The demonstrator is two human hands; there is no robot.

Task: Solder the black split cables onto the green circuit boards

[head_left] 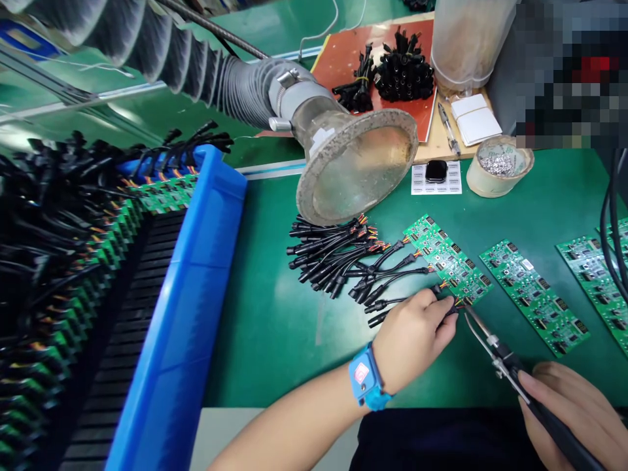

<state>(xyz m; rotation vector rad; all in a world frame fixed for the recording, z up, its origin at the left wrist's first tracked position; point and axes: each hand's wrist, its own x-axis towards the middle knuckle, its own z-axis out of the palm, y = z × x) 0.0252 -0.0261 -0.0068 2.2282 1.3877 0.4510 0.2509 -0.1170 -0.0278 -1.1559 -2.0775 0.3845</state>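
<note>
My left hand (415, 333), with a blue wrist strap (366, 378), pinches a black cable (380, 318) by its wire end at the lower corner of a green circuit board (449, 261). Several other black cables join the same board along its left edge. In my right hand (569, 405) is a soldering iron (515, 366) with a thin metal feed tube clamped beside it. Its tip meets the board's corner close to my left fingertips; exact contact is too small to tell. A pile of loose black cables (328, 255) lies left of the board.
A fume extractor hood (363, 167) hangs over the cable pile. At left stands a blue rack (171, 314) of boards with cables. More circuit boards (534, 294) lie at right. Behind are a tape roll (498, 176), a pen (449, 127) and cable bundles (405, 69).
</note>
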